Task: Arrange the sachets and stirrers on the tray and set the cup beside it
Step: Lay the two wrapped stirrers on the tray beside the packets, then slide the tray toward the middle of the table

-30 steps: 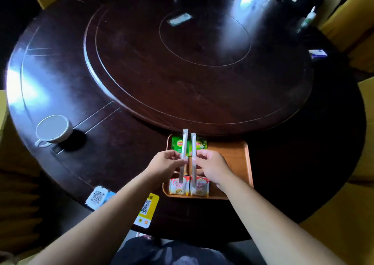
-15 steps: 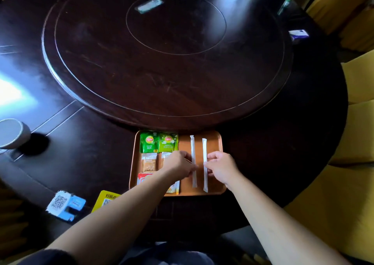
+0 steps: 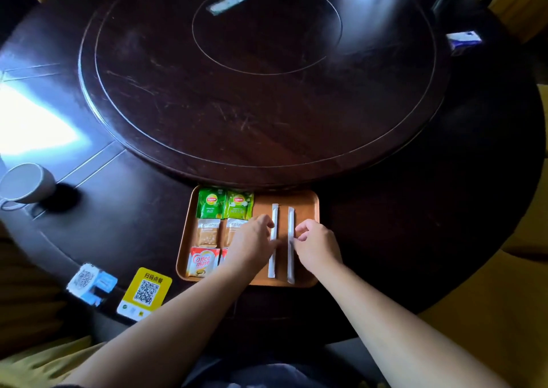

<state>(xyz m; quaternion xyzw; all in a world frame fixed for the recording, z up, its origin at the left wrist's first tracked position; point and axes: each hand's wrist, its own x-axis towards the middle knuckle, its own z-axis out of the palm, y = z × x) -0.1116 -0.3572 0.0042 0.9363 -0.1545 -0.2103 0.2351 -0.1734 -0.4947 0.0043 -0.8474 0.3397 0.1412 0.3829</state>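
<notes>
An orange tray sits at the table's near edge. Its left half holds two green tea sachets, two brown sugar sachets and a red creamer sachet; a second red one is mostly hidden under my left hand. Two white wrapped stirrers lie flat and parallel on the right half. My left hand pinches the left stirrer at its middle. My right hand pinches the right stirrer the same way. The white cup stands far to the left, well apart from the tray.
A large dark turntable fills the table's middle, just behind the tray. A yellow QR card and a blue-white QR stand sit near the front edge, left of the tray. A small blue-white pack lies far right.
A second ago both stirrers stood upright in my hands above the tray. They now lie flat side by side on its right half, with my fingers still on them.
</notes>
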